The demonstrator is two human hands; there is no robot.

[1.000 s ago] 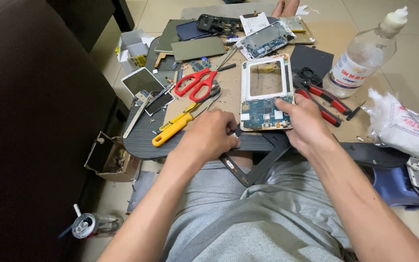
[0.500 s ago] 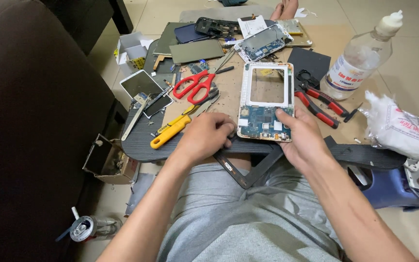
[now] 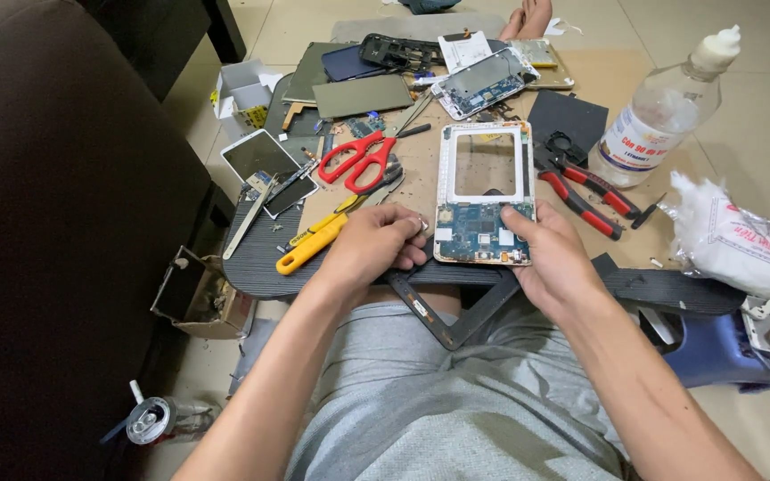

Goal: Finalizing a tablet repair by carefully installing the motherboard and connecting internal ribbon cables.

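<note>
Two hands work an opened tablet frame [image 3: 483, 191] on the table [image 3: 260, 258]: right hand [image 3: 550, 258] grasps its lower edge, left hand [image 3: 372, 245] curled beside it, contents unclear; apparently mid-disassembly, needing steady support

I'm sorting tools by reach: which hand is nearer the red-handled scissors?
Left. The left hand lies just below the red-handled scissors, beside the yellow-handled tool. The right hand holds the opened tablet frame, farther right.
</note>
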